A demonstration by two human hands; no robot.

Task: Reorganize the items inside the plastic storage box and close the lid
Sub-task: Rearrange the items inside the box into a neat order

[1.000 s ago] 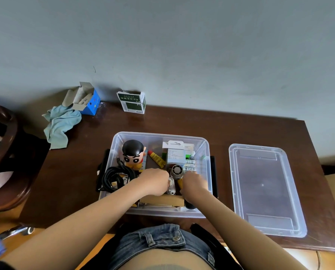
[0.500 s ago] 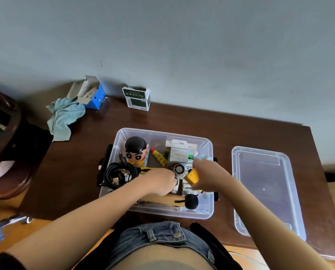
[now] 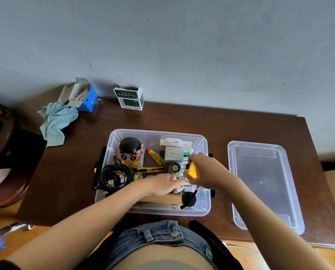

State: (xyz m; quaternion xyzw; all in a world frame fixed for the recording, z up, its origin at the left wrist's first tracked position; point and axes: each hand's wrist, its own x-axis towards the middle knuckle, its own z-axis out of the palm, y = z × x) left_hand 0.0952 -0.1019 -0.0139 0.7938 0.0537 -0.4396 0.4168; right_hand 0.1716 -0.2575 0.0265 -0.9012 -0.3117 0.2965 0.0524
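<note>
Fingers (image 3: 192,157) of the right hand (image 3: 208,171) are curled round a small yellow gadget (image 3: 192,171), lifted clear above the storage box (image 3: 206,201) on the counter (image 3: 182,119), presumably so a better slot can be found. Down among the items the left hand (image 3: 163,185) is lowered, likely clearing room; whether anything is gripped cannot be told, its fingertips being buried. Well apart to the right, the lid (image 3: 260,182) is parked, keeping the box open. What the yellow gadget is cannot be made out.
</note>
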